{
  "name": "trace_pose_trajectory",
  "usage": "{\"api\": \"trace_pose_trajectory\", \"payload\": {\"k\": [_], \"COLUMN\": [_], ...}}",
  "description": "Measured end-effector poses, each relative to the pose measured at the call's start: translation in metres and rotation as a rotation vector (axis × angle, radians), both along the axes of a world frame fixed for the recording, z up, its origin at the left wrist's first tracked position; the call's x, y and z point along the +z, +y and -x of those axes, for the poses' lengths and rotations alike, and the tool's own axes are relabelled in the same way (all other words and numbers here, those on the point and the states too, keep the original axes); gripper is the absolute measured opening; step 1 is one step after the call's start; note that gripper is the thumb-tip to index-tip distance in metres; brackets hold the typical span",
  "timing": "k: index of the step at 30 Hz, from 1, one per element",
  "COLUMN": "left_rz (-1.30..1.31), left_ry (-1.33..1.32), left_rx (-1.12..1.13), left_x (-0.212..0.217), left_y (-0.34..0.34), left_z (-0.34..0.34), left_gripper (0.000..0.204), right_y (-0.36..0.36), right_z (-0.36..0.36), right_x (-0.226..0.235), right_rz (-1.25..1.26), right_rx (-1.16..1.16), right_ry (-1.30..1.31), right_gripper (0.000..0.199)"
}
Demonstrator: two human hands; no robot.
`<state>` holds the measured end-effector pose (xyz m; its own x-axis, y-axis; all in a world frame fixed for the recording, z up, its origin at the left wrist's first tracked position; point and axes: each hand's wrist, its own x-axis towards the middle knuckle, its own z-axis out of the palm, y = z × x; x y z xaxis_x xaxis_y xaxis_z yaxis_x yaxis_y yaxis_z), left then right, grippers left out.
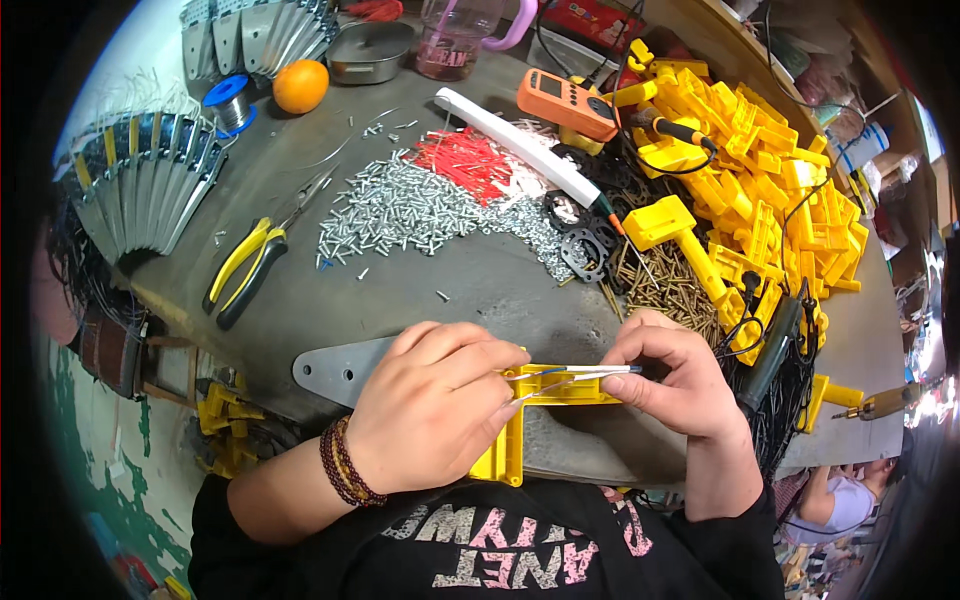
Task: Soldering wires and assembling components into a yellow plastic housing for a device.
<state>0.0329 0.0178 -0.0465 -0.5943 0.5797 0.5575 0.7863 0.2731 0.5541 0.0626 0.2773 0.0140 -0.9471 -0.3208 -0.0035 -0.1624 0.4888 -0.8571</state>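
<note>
Near the table's front edge, a yellow plastic housing (510, 440) with a metal plate (335, 370) on its left lies partly under my left hand. My left hand (435, 400) is closed, its fingertips pinching thin wires over the housing; the palm side is hidden. Across the gap, my right hand (675, 370) pinches the far ends of the white-sleeved wires (590, 371) between thumb and forefinger. These wires stretch roughly level above the housing from one hand to the other.
Silver screws (390, 210), red sleeves (465, 163) and brass screws (665, 290) lie in heaps beyond my hands. Yellow housings (760, 170) pile up at right, near an orange multimeter (567, 103). Yellow-black pliers (247, 270), a solder spool (230, 105) and metal blades (140, 185) are at left.
</note>
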Motion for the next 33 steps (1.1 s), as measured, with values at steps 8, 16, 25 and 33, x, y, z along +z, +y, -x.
{"api": "trace_pose_trajectory", "payload": {"k": [8, 16, 25, 33], "left_rz": [0.004, -0.049, -0.062, -0.054], "left_ry": [-0.043, -0.086, -0.068, -0.056], "left_rx": [-0.008, -0.028, -0.022, -0.036], "left_x": [-0.001, -0.004, -0.007, -0.007], "left_y": [-0.005, -0.006, -0.005, -0.006], "left_z": [0.002, 0.003, 0.004, 0.005], "left_gripper": [0.010, 0.008, 0.007, 0.005], "right_y": [-0.027, -0.020, -0.028, -0.023], "right_z": [-0.001, 0.005, 0.002, 0.003], "right_x": [0.015, 0.011, 0.005, -0.002], "right_rz": [-0.186, -0.163, -0.177, -0.146], "right_rx": [0.122, 0.096, 0.089, 0.101], "right_ry": [0.078, 0.065, 0.121, 0.291], "right_gripper": [0.015, 0.014, 0.014, 0.014]}}
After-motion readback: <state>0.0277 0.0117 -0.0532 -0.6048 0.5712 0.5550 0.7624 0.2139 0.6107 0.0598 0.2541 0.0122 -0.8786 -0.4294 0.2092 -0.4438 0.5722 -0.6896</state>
